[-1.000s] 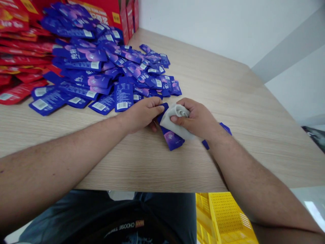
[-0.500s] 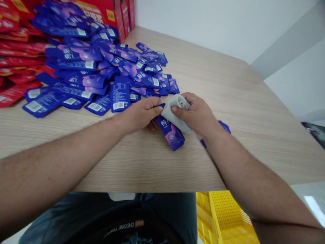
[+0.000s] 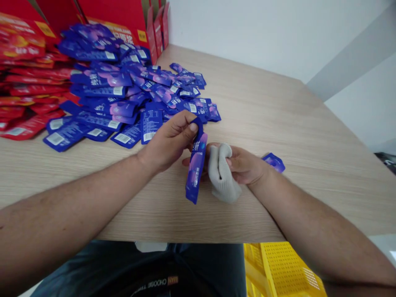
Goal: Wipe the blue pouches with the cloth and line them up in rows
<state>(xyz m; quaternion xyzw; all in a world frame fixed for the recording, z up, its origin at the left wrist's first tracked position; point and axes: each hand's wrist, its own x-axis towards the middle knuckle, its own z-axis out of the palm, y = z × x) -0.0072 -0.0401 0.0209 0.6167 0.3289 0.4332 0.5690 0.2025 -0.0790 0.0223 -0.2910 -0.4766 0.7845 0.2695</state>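
Observation:
My left hand (image 3: 173, 142) pinches the top end of a blue and purple pouch (image 3: 196, 165), which hangs edge-on above the table. Just to its right, my right hand (image 3: 243, 163) is closed on a folded grey-white cloth (image 3: 223, 175). Some fingers of the right hand are hidden behind the cloth and pouch. Beyond my right wrist another blue pouch (image 3: 274, 162) lies on the wood. A large heap of blue pouches (image 3: 105, 78) spreads beyond my left hand.
Red pouches (image 3: 37, 86) are stacked at the far left, with red cartons (image 3: 114, 14) behind them. The wooden table (image 3: 148, 210) ends near my lap. Below its edge at the right stands a yellow plastic crate (image 3: 278, 268). A white wall (image 3: 241, 33) rises at the back.
The cloth has come off the pouch's front and moved down with my right hand. My left hand has turned the pouch from face-up to edge-on. The view has shifted slightly.

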